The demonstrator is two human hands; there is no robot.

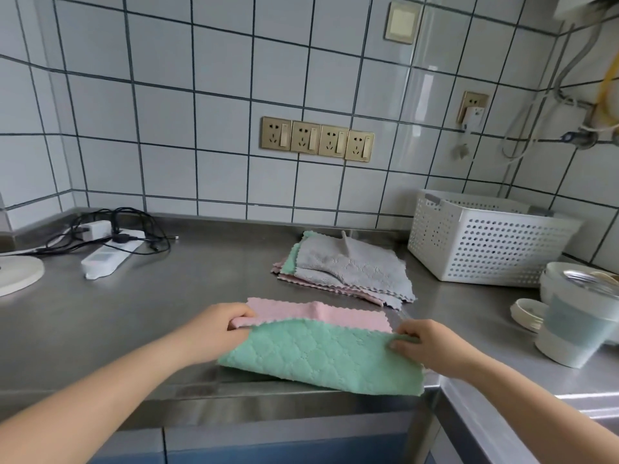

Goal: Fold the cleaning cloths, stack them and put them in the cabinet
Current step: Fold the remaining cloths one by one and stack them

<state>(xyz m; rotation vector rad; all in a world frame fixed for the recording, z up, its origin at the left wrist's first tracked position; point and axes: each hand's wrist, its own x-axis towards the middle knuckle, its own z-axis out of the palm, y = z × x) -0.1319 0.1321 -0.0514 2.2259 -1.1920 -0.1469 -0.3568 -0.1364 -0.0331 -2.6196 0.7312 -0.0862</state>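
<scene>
A green cleaning cloth [321, 358] lies at the steel counter's front edge, partly over a pink cloth [321, 313] whose far strip shows behind it. My left hand [219, 326] pinches the left corner of the pink cloth beside the green one's far left corner. My right hand [425, 344] pinches the green cloth's far right corner. Farther back sits a loose pile of cloths [348, 269], grey on top, green and pink edges showing beneath. Cabinet fronts [284, 443] show below the counter.
A white perforated basket [485, 242] stands at the back right. Cups and lids [576, 316] crowd the right edge. A power strip with cables [110, 249] lies at the back left, a round white object [16, 272] at the far left. Wall sockets [316, 139] sit above.
</scene>
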